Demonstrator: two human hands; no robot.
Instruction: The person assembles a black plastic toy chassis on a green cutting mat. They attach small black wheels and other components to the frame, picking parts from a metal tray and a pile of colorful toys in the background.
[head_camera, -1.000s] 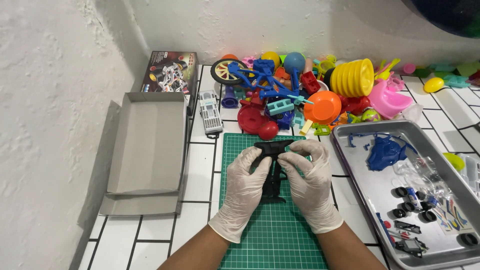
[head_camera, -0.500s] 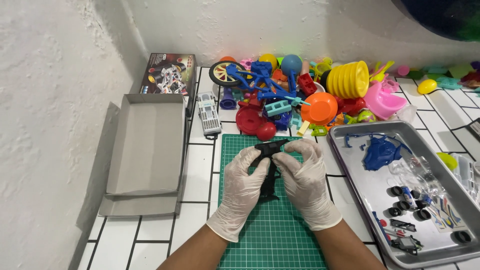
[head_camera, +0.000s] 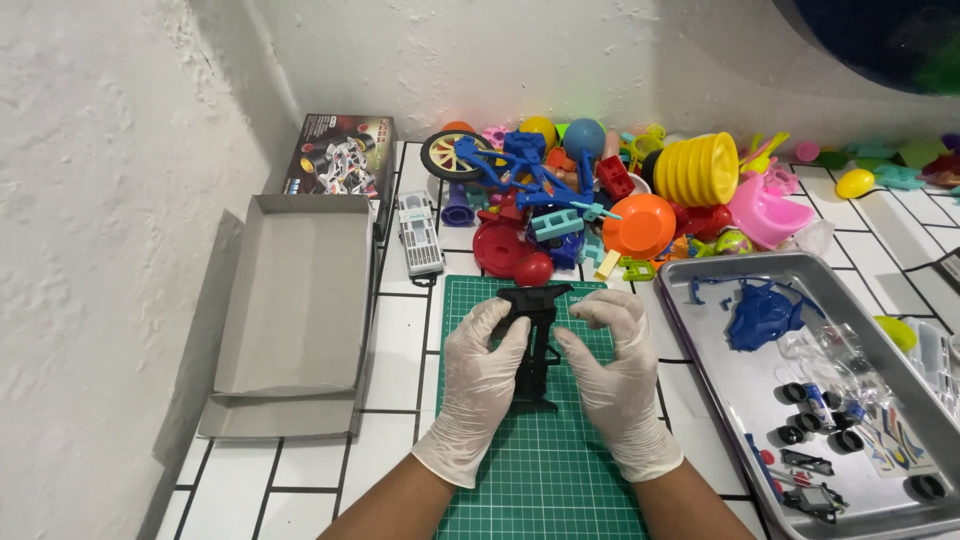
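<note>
Black plastic chassis (head_camera: 533, 345) sat upright over green cutting mat (head_camera: 540, 480), long axis running away from the person, wide end far, left hand (head_camera: 482, 385) and right hand (head_camera: 615, 385) both clamped on its sides.

Rough white plaster walls (head_camera: 90, 250), white tiled counter (head_camera: 400, 340) with dark grout, even light

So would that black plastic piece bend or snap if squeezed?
The black plastic piece, held by the left hand and right hand, looks thin and moulded: probably light and stiff. Its narrow struts might snap if twisted.
</note>
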